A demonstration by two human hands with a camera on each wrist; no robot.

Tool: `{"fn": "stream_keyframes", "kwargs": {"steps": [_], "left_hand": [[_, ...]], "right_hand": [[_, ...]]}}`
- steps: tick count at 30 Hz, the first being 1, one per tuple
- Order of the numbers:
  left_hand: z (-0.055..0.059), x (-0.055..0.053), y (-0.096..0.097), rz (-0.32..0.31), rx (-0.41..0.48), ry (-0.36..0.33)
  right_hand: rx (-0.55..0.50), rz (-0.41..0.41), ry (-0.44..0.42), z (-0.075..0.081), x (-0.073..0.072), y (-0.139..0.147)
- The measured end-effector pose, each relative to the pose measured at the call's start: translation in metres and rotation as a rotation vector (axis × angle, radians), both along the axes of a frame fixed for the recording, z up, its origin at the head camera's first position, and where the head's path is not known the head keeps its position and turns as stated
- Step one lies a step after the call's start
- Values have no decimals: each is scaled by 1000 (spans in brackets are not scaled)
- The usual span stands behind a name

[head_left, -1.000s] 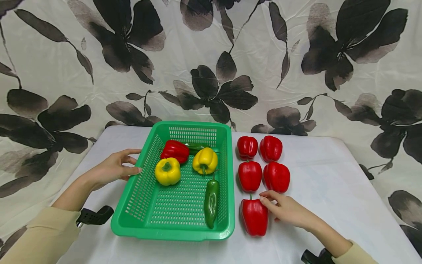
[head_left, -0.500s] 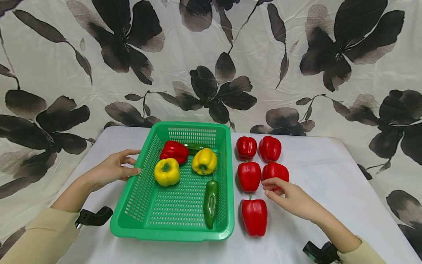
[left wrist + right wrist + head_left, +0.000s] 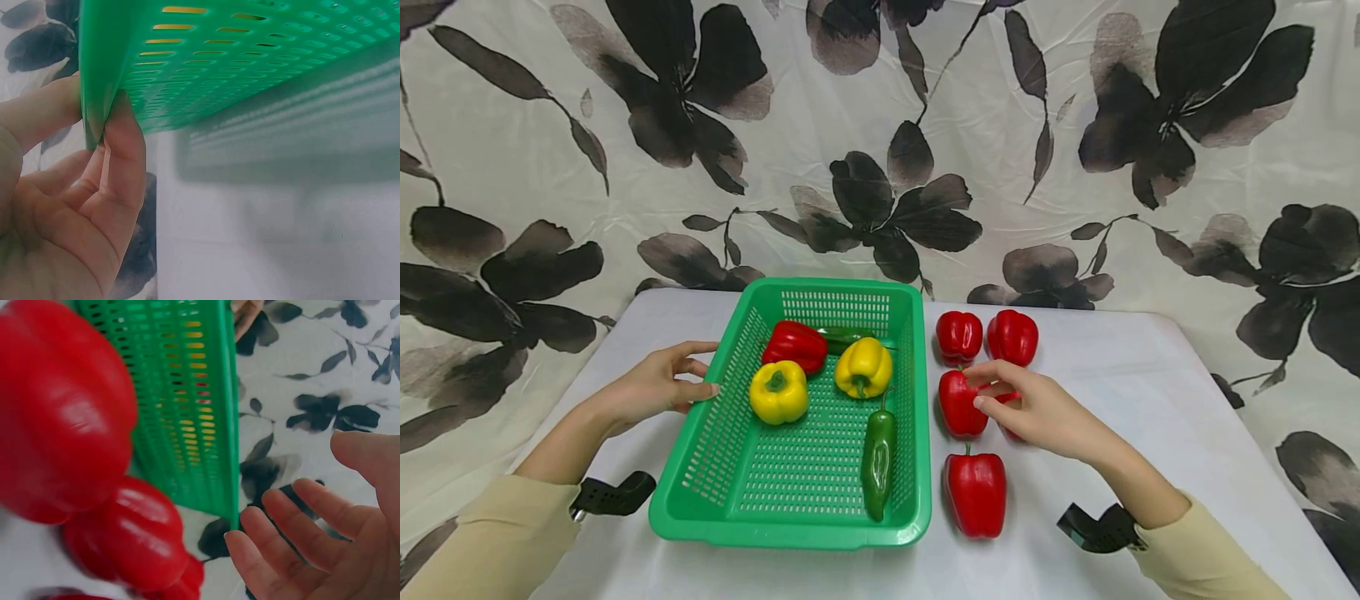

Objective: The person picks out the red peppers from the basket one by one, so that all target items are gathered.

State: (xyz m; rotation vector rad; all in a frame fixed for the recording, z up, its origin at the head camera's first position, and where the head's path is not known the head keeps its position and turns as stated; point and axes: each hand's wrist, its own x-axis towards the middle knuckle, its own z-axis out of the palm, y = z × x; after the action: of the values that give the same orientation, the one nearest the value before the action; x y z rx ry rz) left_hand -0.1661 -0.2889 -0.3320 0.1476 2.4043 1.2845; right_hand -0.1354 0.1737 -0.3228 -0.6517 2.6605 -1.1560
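Observation:
My left hand [image 3: 658, 383] pinches the left rim of a green plastic basket [image 3: 790, 535]; the left wrist view shows thumb and fingers [image 3: 125, 156] on either side of the rim. Inside the basket lie a red bell pepper [image 3: 795, 346], two yellow bell peppers [image 3: 778, 404] and two green chili peppers [image 3: 878, 467]. My right hand [image 3: 1037, 408] hovers over the red bell peppers at the basket's right, holding nothing, its fingers apart in the right wrist view. It partly hides the middle-left red bell pepper [image 3: 957, 408] and mostly covers the one to its right.
Two red bell peppers [image 3: 1012, 337] sit at the back of the row, and another red bell pepper [image 3: 976, 496] stands at the front. All are on a white-covered table [image 3: 1150, 400]. A floral cloth [image 3: 1030, 100] hangs behind it.
My right hand has left the front red bell pepper and moved away from me, over the middle pair, then leftward. The left hand stays on the basket rim; the peppers have not moved.

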Motion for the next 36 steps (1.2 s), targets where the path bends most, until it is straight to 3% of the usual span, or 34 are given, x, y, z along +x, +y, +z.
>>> {"fn": "stream_keyframes", "kwargs": {"steps": [11, 22, 36], "left_hand": [[-1, -1, 0, -4, 3, 0], [2, -1, 2, -7, -2, 0], [2, 0, 0, 1, -8, -6]], "right_hand": [[-64, 71, 70, 19, -19, -29], [-58, 100, 53, 41, -37, -51], [-32, 133, 55, 51, -58, -85]]}}
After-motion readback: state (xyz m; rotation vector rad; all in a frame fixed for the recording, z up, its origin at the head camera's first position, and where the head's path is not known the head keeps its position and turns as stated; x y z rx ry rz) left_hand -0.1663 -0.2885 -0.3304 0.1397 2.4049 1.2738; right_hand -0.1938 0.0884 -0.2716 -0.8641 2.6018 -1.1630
